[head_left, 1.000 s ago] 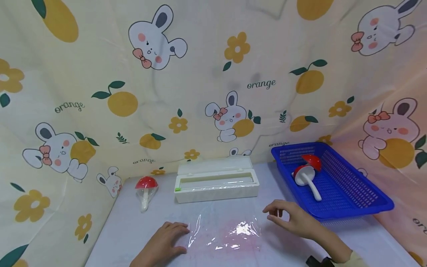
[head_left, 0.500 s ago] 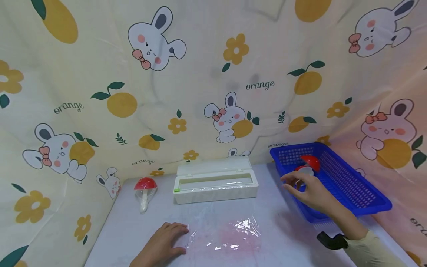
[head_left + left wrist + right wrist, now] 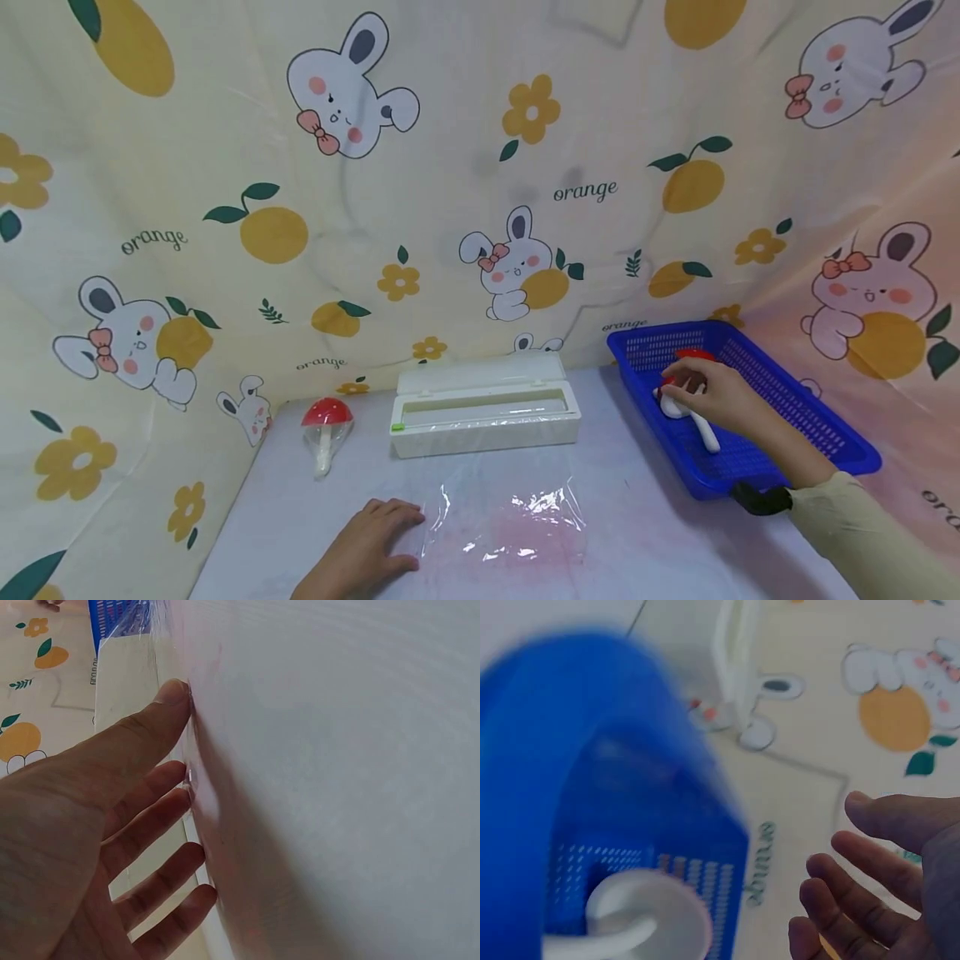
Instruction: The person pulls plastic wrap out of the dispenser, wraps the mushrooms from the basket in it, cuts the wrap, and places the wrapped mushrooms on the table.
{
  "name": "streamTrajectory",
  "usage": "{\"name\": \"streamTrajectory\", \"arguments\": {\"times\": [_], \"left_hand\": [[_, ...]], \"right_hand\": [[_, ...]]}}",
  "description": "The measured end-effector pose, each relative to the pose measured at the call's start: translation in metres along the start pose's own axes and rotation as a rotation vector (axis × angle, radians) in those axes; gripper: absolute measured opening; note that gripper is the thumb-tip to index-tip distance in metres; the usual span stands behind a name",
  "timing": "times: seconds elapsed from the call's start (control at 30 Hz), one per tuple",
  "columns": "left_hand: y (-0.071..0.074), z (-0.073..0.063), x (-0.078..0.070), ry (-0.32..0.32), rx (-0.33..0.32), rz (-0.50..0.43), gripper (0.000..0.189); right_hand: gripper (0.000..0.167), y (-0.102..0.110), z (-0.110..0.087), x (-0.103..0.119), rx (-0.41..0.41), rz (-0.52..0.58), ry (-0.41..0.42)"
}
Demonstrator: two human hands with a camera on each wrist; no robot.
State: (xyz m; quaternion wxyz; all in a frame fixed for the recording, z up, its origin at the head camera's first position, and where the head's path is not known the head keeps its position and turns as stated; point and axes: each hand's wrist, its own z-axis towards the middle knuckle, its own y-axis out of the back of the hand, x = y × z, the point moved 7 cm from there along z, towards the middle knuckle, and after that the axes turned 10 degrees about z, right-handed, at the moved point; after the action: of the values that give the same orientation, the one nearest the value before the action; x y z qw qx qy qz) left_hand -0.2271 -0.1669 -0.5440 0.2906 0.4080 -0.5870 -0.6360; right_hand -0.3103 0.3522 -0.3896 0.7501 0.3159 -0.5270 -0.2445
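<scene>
Pale cream right sleeve [image 3: 862,533]; black wrist strap [image 3: 762,500]

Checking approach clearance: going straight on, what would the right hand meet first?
Probably the white-stemmed mushroom in the blue basket; the right hand overlaps it in the head view, so the gap is unclear.

— Head view?
— From above the near side of the surface [image 3: 258,525], facing forward and down, most distant; far left corner in frame.
— Wrist views?
— Close. Left looks low along the surface past the left hand [image 3: 64,832]; right looks past the right hand [image 3: 885,900], across the basket's [image 3: 514,817] rim, toward the backdrop [image 3: 802,727].
— Overlap?
— Basket and backdrop, all three.
</scene>
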Motion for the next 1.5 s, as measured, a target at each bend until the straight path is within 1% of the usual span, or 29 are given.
{"name": "streamTrajectory", "arguments": {"times": [0.17,0.23,0.33,0.43,0.53,0.6,0.73,0.87,0.93,1.0,1.1,1.23,1.37,1.5], "left_hand": [[0.004,-0.002,-0.002,-0.017,-0.028,-0.003,0.058],[0.005,-0.003,-0.003,-0.014,-0.026,-0.008,0.058],[0.005,-0.002,-0.002,0.010,0.001,-0.020,0.058],[0.004,0.000,-0.001,0.039,0.039,-0.029,0.059],[0.003,0.001,0.001,0.051,0.059,-0.028,0.059],[0.003,0.001,0.001,0.049,0.059,-0.024,0.059],[0.002,0.001,0.003,0.040,0.050,-0.017,0.059],[0.001,0.001,0.003,0.011,0.017,0.000,0.059],[0.000,0.001,0.003,0.006,0.012,0.002,0.060],[-0.002,0.002,0.004,0.016,0.023,-0.007,0.060],[-0.004,0.003,0.006,0.051,0.056,-0.028,0.059],[-0.004,0.004,0.007,0.079,0.079,-0.040,0.059],[-0.004,0.004,0.006,0.077,0.084,-0.042,0.059],[-0.005,0.004,0.006,0.072,0.084,-0.041,0.059]], "right_hand": [[0.033,0.001,0.006,-0.027,0.059,-0.024,-0.051],[0.037,0.001,0.008,-0.038,0.083,-0.043,-0.080],[0.043,0.000,0.010,-0.053,0.137,-0.077,-0.130],[0.047,-0.002,0.009,-0.064,0.209,-0.085,-0.167],[0.043,-0.003,0.009,-0.073,0.260,-0.063,-0.182],[0.039,-0.004,0.009,-0.077,0.280,-0.048,-0.184],[0.040,-0.004,0.013,-0.085,0.288,-0.040,-0.195],[0.043,-0.004,0.019,-0.093,0.288,-0.051,-0.210],[0.043,-0.004,0.022,-0.096,0.294,-0.060,-0.219],[0.042,-0.003,0.023,-0.098,0.302,-0.076,-0.227],[0.042,-0.003,0.026,-0.103,0.306,-0.095,-0.245],[0.042,-0.005,0.029,-0.111,0.310,-0.093,-0.266],[0.040,-0.009,0.031,-0.119,0.325,-0.068,-0.308],[0.038,-0.012,0.034,-0.122,0.334,-0.066,-0.329]]}}
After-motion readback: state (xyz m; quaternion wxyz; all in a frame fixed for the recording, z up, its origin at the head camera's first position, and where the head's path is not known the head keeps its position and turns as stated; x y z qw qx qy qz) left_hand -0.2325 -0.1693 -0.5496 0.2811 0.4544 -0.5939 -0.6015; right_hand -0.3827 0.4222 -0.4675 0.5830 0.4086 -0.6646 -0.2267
